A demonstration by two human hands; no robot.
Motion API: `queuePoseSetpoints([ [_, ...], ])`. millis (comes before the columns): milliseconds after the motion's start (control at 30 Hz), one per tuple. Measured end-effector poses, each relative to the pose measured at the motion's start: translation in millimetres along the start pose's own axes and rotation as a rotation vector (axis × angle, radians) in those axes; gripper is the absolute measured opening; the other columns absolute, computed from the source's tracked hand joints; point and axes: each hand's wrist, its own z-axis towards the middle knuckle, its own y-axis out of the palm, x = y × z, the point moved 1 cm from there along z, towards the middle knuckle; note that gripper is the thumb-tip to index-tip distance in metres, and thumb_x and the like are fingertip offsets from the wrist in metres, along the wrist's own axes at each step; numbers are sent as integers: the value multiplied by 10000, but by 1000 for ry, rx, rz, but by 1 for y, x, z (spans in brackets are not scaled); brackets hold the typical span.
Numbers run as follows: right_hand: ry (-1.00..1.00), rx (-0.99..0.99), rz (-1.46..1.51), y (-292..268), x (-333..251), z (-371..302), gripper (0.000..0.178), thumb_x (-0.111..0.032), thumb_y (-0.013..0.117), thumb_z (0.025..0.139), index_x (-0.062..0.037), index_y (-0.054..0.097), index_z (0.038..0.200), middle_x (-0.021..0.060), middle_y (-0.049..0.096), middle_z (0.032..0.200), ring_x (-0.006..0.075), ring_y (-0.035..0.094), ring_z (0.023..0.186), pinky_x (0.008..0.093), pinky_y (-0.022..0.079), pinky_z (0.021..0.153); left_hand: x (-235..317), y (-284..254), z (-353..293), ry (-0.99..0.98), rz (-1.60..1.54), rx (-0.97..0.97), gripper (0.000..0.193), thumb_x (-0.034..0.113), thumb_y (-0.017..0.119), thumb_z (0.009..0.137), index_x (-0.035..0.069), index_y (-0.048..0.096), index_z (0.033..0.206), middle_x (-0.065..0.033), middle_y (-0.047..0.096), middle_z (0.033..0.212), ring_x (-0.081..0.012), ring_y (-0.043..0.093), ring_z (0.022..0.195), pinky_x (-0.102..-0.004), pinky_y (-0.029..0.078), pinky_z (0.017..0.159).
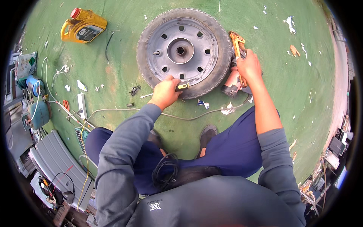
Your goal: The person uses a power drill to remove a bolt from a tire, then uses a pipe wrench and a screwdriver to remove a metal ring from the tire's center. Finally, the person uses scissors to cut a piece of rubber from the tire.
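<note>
Grey rubber-tyred metal wheel: lying flat on the green floor; I'm judging it heavy and stiff, best taken by opposite sides of the tyre, where rubber should be gripping better than smooth metal.
Left hand: holding a black-and-green-handled screwdriver with a thin metal shaft near the wheel's closer edge; I'm expecting it to be handling light and rigid.
Right hand: gripping an orange metal-framed hand tool just beside the wheel; I'm reading it as light, its hard frame possibly slipping.
</note>
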Motion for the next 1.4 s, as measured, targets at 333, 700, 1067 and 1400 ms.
queuePoseSetpoints([
  [333,480,-388,391,74,7,58,267,-65,523,865,101,654,1028,245,703,828,348,705,648,477,539,560,60,-146,72,-113,-382,439,363,185,766,916,-29,612,1166,-158,719,957,-249,696,852,-368,544,788],
  [700,468,-234,977,22,32,15,203,-219,615,992,-19,589,976,7,515,650,109,473,469,293,365,398,89,-190,128,227,-83,130,332,180,765,938,-23,563,1107,-166,704,934,-247,716,874,-390,557,793],
  [1067,298,61,1221,-30,-11,-90,333,-363,578,1087,-130,451,887,-42,400,621,43,340,425,243,271,371,23,-138,162,267,-402,-74,261,62,777,909,19,607,1102,-60,669,931,-134,631,891,-334,537,849],
  [1400,286,-130,1214,-22,-28,-96,248,-320,637,1062,-81,576,1042,-89,415,622,7,356,465,213,271,412,10,-143,172,405,-309,-157,346,65,787,870,42,591,1154,-154,700,965,-320,675,917,-406,524,836],
])
